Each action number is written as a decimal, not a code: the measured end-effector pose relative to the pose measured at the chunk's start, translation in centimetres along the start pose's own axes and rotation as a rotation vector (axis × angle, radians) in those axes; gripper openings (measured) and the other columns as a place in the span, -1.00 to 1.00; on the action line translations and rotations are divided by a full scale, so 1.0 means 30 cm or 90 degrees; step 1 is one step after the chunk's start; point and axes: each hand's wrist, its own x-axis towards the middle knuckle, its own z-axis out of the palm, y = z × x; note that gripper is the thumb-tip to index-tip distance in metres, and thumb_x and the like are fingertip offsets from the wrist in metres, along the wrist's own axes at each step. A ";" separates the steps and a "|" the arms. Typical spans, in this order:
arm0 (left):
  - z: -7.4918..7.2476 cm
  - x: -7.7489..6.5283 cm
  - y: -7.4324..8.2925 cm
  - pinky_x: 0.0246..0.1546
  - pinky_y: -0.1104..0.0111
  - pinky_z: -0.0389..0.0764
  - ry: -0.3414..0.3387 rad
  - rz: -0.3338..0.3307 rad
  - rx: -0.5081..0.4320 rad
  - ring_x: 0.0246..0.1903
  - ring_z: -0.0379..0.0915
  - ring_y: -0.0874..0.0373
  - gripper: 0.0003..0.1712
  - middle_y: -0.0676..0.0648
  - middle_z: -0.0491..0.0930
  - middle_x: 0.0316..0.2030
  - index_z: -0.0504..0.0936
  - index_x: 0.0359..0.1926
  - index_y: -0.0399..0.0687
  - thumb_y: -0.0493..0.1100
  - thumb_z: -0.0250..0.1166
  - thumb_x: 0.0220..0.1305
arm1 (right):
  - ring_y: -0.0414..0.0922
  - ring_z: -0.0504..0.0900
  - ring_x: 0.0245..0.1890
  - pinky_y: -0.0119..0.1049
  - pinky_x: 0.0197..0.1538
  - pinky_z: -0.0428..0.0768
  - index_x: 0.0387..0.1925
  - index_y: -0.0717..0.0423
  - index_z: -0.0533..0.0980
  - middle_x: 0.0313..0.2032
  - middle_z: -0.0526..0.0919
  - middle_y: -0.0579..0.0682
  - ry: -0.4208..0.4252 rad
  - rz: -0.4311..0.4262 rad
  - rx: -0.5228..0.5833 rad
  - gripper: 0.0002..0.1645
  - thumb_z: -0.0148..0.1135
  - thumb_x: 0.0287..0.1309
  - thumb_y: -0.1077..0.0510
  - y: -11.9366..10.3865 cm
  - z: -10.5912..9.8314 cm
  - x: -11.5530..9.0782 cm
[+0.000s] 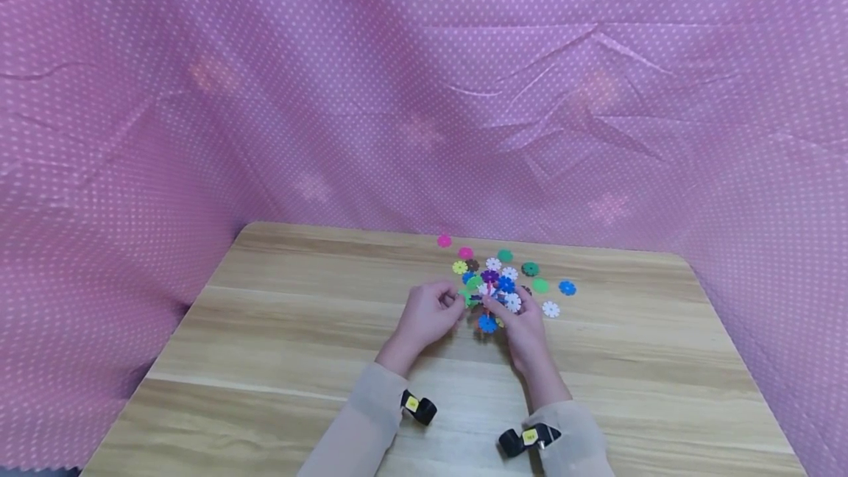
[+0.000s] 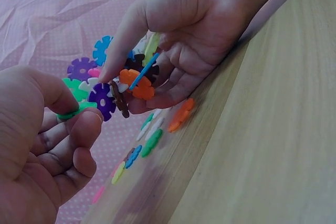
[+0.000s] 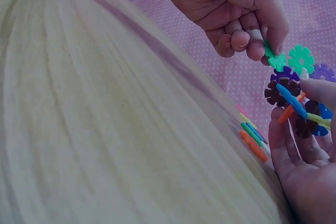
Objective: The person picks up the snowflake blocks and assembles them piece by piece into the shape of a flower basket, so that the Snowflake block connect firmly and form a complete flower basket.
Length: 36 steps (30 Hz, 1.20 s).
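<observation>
My left hand [image 1: 427, 311] pinches a green notched plastic disc [image 2: 79, 109] between thumb and fingers. In my right hand [image 1: 526, 326] is a cluster of interlocking discs, held above the table with the thumb across it. That cluster includes a dark purple disc [image 2: 102, 100], an orange disc [image 2: 137, 83], a blue disc [image 3: 291, 100] seen nearly edge-on and a dark brown disc [image 3: 274, 94]. The pinched green disc meets the edge of the dark purple one; whether their slots are joined, I cannot tell. Fingers hide part of the cluster.
Loose discs lie beyond the hands on the wooden table [image 1: 278, 337], among them a pink disc [image 1: 444, 241], a dark green disc [image 1: 530, 269], a blue disc [image 1: 567, 288] and a white disc [image 1: 550, 309]. A pink dotted cloth [image 1: 424, 94] surrounds the table's back and sides.
</observation>
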 end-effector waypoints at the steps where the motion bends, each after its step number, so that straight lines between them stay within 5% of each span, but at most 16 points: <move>1: 0.000 -0.001 0.001 -0.46 0.38 0.72 -0.003 -0.001 0.001 -0.57 0.64 0.22 -0.86 -0.01 0.76 -0.45 0.74 -0.31 -0.09 -0.26 0.37 0.48 | -0.01 0.46 0.46 -0.17 0.57 0.39 0.58 0.18 0.35 0.49 0.49 0.13 -0.001 -0.003 0.000 -0.07 0.59 0.30 0.13 0.001 0.000 0.001; 12: 0.021 -0.004 0.006 -0.47 0.38 0.75 -0.023 0.011 -0.034 -0.49 0.76 -0.09 -0.83 -0.23 0.81 -0.35 0.74 -0.21 -0.28 -0.27 0.31 0.56 | -0.03 0.54 0.39 -0.48 0.29 0.58 0.55 0.14 0.39 0.45 0.55 0.17 0.010 0.008 -0.004 -0.15 0.56 0.33 0.16 -0.001 -0.004 0.004; 20: 0.038 -0.005 0.013 -0.46 0.38 0.76 -0.013 0.000 -0.029 -0.47 0.78 -0.08 -0.83 -0.09 0.79 -0.41 0.74 -0.23 -0.24 -0.27 0.31 0.57 | -0.10 0.60 0.31 -0.43 0.30 0.60 0.48 0.13 0.48 0.39 0.61 0.12 0.008 -0.011 -0.001 -0.21 0.59 0.30 0.15 0.004 -0.007 0.003; 29: 0.038 -0.008 0.024 -0.51 0.40 0.73 -0.019 0.008 -0.023 -0.48 0.77 -0.10 -0.84 -0.19 0.78 -0.40 0.74 -0.22 -0.28 -0.30 0.30 0.55 | -0.09 0.63 0.27 -0.38 0.31 0.62 0.41 0.18 0.54 0.32 0.64 0.10 0.012 -0.039 0.007 -0.28 0.61 0.26 0.21 0.010 -0.007 0.002; 36: 0.053 0.002 0.002 -0.50 0.39 0.71 0.000 0.016 -0.030 -0.55 0.68 0.14 -0.81 -0.22 0.77 -0.39 0.71 -0.21 -0.24 -0.21 0.32 0.59 | -0.10 0.55 0.33 -0.45 0.30 0.59 0.49 0.16 0.45 0.41 0.55 0.09 0.021 -0.019 0.001 -0.19 0.58 0.30 0.13 0.001 -0.014 0.005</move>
